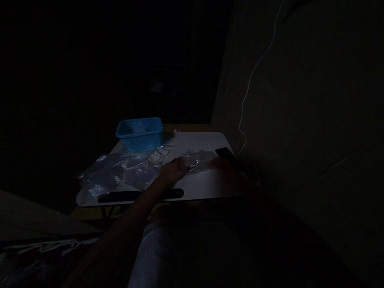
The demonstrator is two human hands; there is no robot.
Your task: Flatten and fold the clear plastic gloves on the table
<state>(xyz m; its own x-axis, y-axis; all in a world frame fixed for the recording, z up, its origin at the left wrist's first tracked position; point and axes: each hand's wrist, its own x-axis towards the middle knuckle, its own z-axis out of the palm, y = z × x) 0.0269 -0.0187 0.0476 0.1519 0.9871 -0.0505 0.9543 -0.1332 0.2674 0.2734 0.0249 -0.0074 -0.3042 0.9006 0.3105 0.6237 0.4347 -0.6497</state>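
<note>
A: What lies nearest?
B: The black strip [174, 193] along the near edge of the white table [199, 187]. Just beyond it, the left hand [173, 173] touches the left end of a clear plastic packet [198, 158], thumb spread from the fingers; whether it grips, I cannot tell.
A: And the right hand [221, 164]?
B: At the packet's right end, dark and blurred. I cannot tell whether it is closed on anything.
A: How would the packet handle?
B: Light and limp, I'd judge, rather slippery, and quick to crease or tear. I'd take it by its two ends, flat between thumb and fingers, without a hard pull.
A: Its looks?
B: See-through and greyish, with bright glints along its wrinkles and an uneven far edge. It's on the table's middle, slightly right. Whether it holds anything is too dim to tell.
A: Around it?
B: Crumpled clear plastic [139, 176] spreads on the left; at the far left stands a blue basin [144, 141].
</note>
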